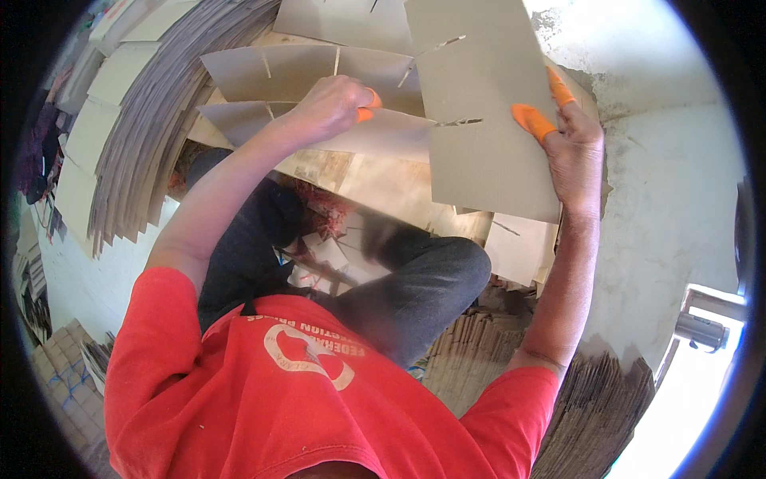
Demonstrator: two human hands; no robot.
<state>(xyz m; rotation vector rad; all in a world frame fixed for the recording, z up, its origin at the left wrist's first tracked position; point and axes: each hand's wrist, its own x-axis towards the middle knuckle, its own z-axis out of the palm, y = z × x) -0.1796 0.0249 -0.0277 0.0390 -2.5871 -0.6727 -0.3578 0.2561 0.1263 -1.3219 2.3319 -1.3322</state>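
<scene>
My right hand (578,164), with orange finger covers, grips the right edge of a broad grey slotted cardboard sheet (491,164). Its thumb lies on the face and the other fingers go behind. The left hand (335,108) is closed at the upper edge of a narrower slotted cardboard strip (383,136), orange covers showing on its fingertips. Behind that stands a second slotted strip (303,72). Both strips' right ends meet the sheet's left side near its slots; how deep they sit in them cannot be made out.
A wooden board (383,177) lies under the cardboard. Long stacks of cardboard pieces (152,120) curve along the left. More cardboard bundles (598,407) stand at lower right, beside a pale wall (662,184). My bent legs (423,287) are below the board, with scraps between them.
</scene>
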